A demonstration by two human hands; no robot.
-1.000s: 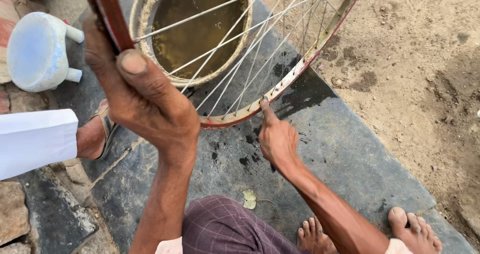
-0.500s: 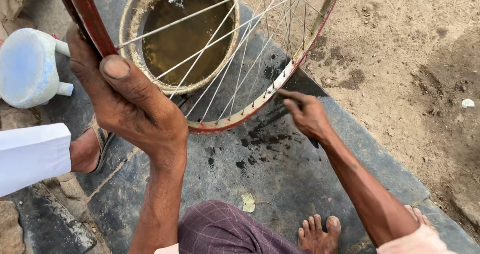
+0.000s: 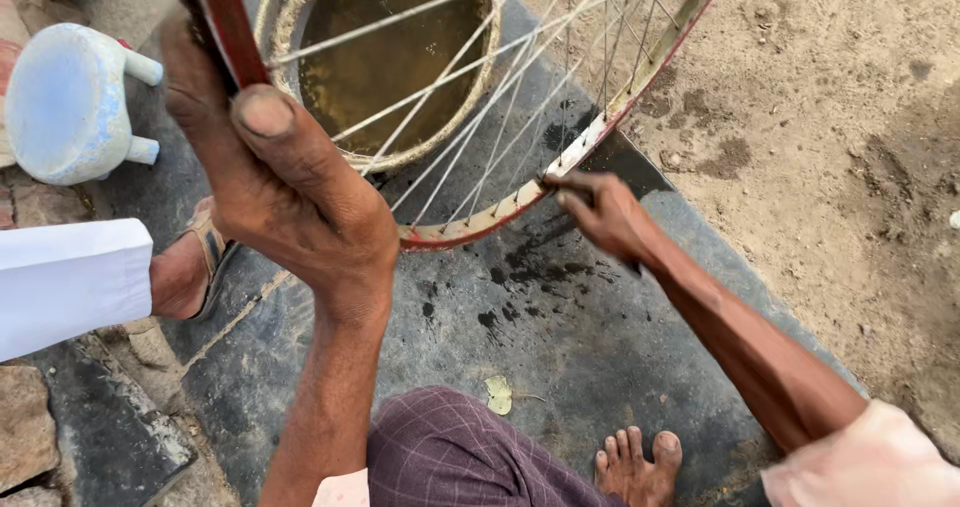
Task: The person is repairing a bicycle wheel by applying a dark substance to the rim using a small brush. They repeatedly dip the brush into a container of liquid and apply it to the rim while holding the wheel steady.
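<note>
A red bicycle wheel rim (image 3: 470,229) with silver spokes is held upright over a dark stone slab (image 3: 560,337). My left hand (image 3: 280,177) grips the rim at its upper left, thumb pressed along the red edge. My right hand (image 3: 600,212) touches the lower right part of the rim with its fingertips pinched against the metal. Whether it holds a small tool there I cannot tell. Behind the spokes stands a round basin (image 3: 290,87) of murky brown water.
A pale blue plastic jug (image 3: 70,102) lies at the far left. Another person's sandalled foot (image 3: 185,267) and white trouser leg (image 3: 65,282) are at left. My bare foot (image 3: 635,462) rests on the slab. Sandy ground (image 3: 840,147) lies to the right.
My right hand has moved up and to the right along the rim's lower edge. The wheel and my left hand have shifted a little to the left in view.
</note>
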